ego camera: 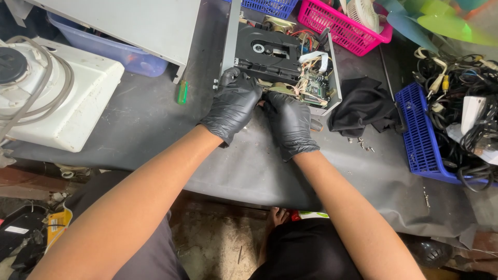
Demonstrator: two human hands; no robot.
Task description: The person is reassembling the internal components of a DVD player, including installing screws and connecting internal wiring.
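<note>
An opened grey disc player [282, 54] lies on the dark workbench, its cover off, showing a black disc tray, a green circuit board [315, 91] and bundles of wires. My left hand [233, 103], in a black glove, grips the player's near left corner. Also gloved in black, my right hand [290, 122] presses against the near edge below the circuit board; whether its fingers hold any tool is hidden. A green-handled screwdriver [182, 92] lies on the bench left of the player.
A black cloth [363, 106] and loose screws [361, 143] lie right of the player. A blue basket [421, 135] of cables stands at the right, a pink basket [342, 23] at the back, a white appliance [57, 88] at the left, and a grey metal cover [135, 23] over a blue tub.
</note>
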